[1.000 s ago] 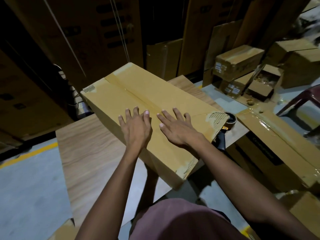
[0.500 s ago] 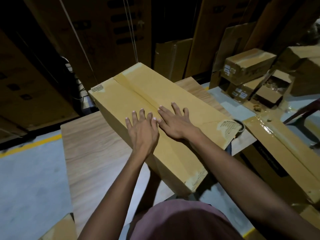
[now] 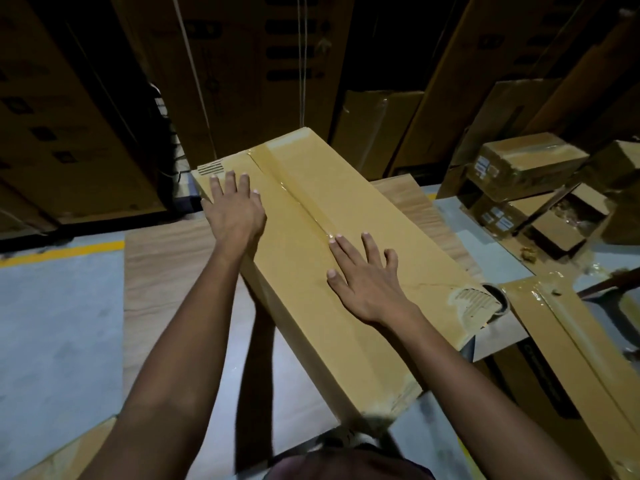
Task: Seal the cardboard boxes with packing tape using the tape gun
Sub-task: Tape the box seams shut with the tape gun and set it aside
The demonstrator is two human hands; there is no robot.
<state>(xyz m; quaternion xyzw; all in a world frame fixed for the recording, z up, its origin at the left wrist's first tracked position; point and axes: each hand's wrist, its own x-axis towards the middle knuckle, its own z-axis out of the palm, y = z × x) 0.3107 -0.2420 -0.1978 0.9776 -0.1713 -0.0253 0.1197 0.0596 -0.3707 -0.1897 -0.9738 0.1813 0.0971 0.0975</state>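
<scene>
Hands spread apart on box [image 3: 311,271]: left [image 3: 233,211] slid to far corner, right [image 3: 363,275] beside tape [image 3: 294,188]; both flat, open. Seam pressed, I judge.

Your tape gun [image 3: 493,306] is almost wholly hidden behind the torn right corner of the long box [image 3: 311,271]; only a curved dark edge of its roll shows. The box's near corner is blurred at the bottom edge, beside a smeared pale shape you cannot identify. The box covers much of the desk [image 3: 162,271]. Labels on the small boxes [image 3: 526,164] at right are too small to read. The dark stacks behind swallow their printing.
</scene>
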